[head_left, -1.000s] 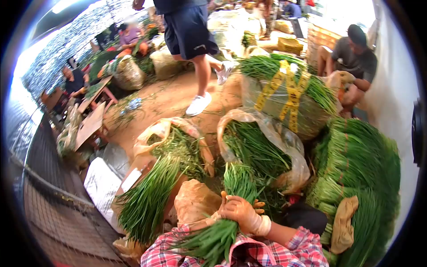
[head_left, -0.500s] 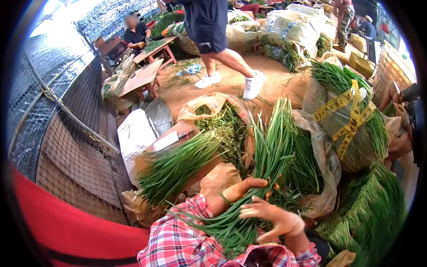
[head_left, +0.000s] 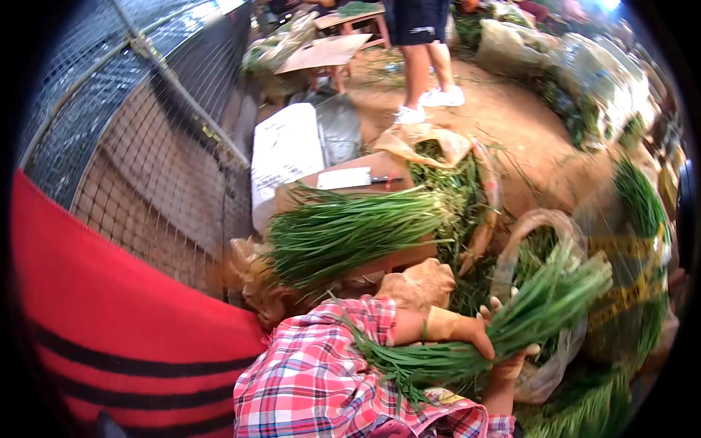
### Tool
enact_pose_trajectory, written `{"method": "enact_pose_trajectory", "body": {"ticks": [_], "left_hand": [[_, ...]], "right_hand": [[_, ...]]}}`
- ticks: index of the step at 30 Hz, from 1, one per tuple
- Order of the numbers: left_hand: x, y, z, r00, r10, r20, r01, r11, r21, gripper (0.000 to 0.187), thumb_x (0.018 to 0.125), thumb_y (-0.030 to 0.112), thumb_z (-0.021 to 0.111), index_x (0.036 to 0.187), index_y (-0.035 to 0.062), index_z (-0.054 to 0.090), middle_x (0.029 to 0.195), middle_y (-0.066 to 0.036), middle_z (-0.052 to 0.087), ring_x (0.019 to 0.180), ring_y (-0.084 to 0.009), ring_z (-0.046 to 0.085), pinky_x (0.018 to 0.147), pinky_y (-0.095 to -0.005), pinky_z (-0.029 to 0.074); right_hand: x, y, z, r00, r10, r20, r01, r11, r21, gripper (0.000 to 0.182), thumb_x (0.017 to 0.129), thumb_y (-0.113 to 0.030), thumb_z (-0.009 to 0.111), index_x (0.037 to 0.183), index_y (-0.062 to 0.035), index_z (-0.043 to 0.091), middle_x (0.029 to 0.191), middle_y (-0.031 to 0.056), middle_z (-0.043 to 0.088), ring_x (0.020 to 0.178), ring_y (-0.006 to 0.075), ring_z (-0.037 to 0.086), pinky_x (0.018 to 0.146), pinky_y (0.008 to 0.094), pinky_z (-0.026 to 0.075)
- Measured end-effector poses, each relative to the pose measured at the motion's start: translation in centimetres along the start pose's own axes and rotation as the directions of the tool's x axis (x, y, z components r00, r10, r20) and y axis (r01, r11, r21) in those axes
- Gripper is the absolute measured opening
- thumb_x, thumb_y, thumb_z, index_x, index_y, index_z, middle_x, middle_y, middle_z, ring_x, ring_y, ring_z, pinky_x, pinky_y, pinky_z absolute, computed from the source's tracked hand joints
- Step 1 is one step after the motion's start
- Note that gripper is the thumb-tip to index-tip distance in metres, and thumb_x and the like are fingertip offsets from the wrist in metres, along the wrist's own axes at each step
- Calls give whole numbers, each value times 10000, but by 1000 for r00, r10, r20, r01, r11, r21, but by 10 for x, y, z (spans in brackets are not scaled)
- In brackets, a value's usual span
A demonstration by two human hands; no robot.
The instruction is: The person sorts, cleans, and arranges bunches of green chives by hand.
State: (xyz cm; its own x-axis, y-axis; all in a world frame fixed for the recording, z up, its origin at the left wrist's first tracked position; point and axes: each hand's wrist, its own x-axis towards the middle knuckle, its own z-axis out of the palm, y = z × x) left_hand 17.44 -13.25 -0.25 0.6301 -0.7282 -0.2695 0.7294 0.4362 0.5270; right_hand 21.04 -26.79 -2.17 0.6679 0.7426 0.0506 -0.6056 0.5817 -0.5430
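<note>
My left hand (head_left: 467, 333) is wrapped round a bunch of long green chives (head_left: 551, 306), whose pale ends point up to the right. The leafy tips trail back over my plaid sleeve. From below, my right hand (head_left: 515, 361) grips the same bunch, its palm mostly hidden by the stalks. To the left, a thick pile of chives (head_left: 350, 233) lies across a board. Behind that pile lies a wide-bladed knife (head_left: 347, 178) with a dark handle. An open plastic bag (head_left: 537, 226) with greens in it stands just behind the held bunch.
A bag of trimmings (head_left: 445, 146) stands beyond the board. White sacking (head_left: 287, 150) lies by the netting fence (head_left: 164, 157). Red cloth (head_left: 131, 306) fills the lower left. A person in shorts (head_left: 416, 69) stands ahead. More chives (head_left: 584, 409) are at lower right.
The bunch has swung from nearly upright to a slant toward the right. My right hand, open before, has closed on it. The view has shifted, and the standing person's legs are closer together.
</note>
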Motion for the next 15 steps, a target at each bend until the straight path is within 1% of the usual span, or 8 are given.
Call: {"method": "enact_pose_trajectory", "body": {"ticks": [2, 3, 6, 8, 9, 11, 13, 15], "left_hand": [[0, -7, -13, 999, -43, 15, 43, 997, -58, 338, 772, 201, 617, 1066, 35, 609, 865, -76, 657, 750, -142, 615, 706, -273, 485], [-3, -8, -18, 998, -58, 20, 59, 994, -87, 331, 767, 199, 624, 1055, 36, 616, 869, -77, 660, 749, -143, 617, 708, -276, 488], [-6, -14, -31, 995, -96, 24, 99, 978, -183, 310, 751, 192, 645, 1021, 39, 637, 881, -80, 669, 748, -146, 622, 712, -285, 495], [-7, -16, -37, 994, -106, 35, 111, 967, -229, 297, 741, 188, 659, 998, 41, 651, 890, -82, 676, 746, -147, 626, 715, -291, 500], [-7, -16, -37, 992, -86, 95, 107, 964, -243, 299, 728, 178, 670, 1002, 59, 659, 913, -86, 680, 770, -157, 633, 733, -308, 503], [-19, -10, -36, 976, -218, 14, 207, 900, -383, 299, 720, 170, 679, 1000, 67, 659, 921, -92, 679, 790, -177, 639, 737, -326, 512], [-21, -6, -39, 982, -181, 53, 187, 906, -379, 295, 720, 158, 677, 1000, 70, 660, 926, -97, 678, 802, -182, 641, 737, -336, 516], [-18, -6, -42, 984, -146, 98, 172, 916, -363, 291, 720, 147, 675, 1000, 73, 660, 931, -102, 677, 814, -187, 644, 737, -346, 520]], "right_hand": [[15, 0, -4, 999, 19, 42, -21, 998, 56, 1261, 482, -646, 730, 1442, -144, 84, 1385, 229, 326, 1179, 395, 448, 1039, 475, 304], [20, -1, 4, 1000, 7, -11, -7, 1000, 10, 1256, 489, -680, 703, 1438, -114, 106, 1384, 223, 334, 1168, 396, 459, 1037, 477, 308], [25, 8, -14, 999, 5, -45, -6, 1000, -25, 1181, 558, -696, 653, 1425, -71, 150, 1397, 219, 316, 1163, 402, 460, 1038, 499, 298], [21, 13, -31, 998, -31, -47, 34, 997, 65, 1049, 667, -672, 599, 1393, -17, 217, 1393, 208, 317, 1168, 381, 460, 1002, 525, 343], [24, 11, -34, 999, -6, -44, 9, 998, 67, 1049, 667, -672, 599, 1393, -17, 217, 1393, 208, 317, 1168, 381, 460, 1002, 525, 343], [29, 6, -39, 962, 144, 233, -175, 977, 120, 934, 740, -610, 583, 1364, 5, 257, 1329, 202, 391, 1114, 342, 502, 925, 539, 417], [27, 5, -44, 987, 153, 51, -157, 984, 84, 936, 740, -582, 611, 1349, 33, 255, 1214, 182, 491, 1019, 314, 547, 847, 528, 472], [44, -2, -22, 980, 180, 85, -190, 972, 137, 831, 733, -496, 672, 1257, 41, 313, 1065, 160, 536, 945, 295, 566, 822, 521, 479]]}}
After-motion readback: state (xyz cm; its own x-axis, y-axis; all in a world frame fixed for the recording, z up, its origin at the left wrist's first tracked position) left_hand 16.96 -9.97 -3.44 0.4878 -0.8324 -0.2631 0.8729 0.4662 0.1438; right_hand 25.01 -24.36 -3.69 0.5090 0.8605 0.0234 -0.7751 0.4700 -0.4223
